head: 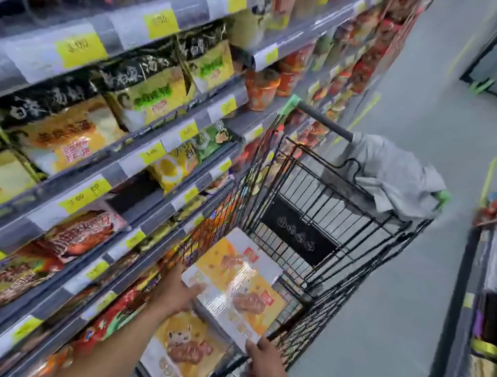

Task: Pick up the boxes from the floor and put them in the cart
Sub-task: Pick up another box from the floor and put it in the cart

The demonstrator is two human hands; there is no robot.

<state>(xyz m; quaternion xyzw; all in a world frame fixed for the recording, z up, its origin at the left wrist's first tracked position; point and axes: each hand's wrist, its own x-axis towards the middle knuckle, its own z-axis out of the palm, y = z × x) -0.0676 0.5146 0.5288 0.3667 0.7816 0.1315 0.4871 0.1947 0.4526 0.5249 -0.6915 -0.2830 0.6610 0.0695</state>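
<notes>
The left hand (180,290) holds the left edge of a flat box (238,290); its thumb lies over the top face and its fingers are hidden beneath. The right hand (263,366) grips the near right corner of the same box, fingers curled round the edge. The box, printed in orange and yellow under glossy wrap, is carried tilted above the basket of the black wire cart (332,197), inside its rim.

Under it, at the near end of the basket, lies a second box (188,352) with the same print. A pale corner showing past the far edge of the held box may belong to a third, though motion blur makes that uncertain.

A grey cloth (395,176) is draped over the far end of the cart, beside its dark handle bar. Just left of the cart stand the store shelves (139,161), stocked with noodle packets (147,91) and edged with yellow price tags (81,45). The grey floor (398,296) runs along the cart's right side.
</notes>
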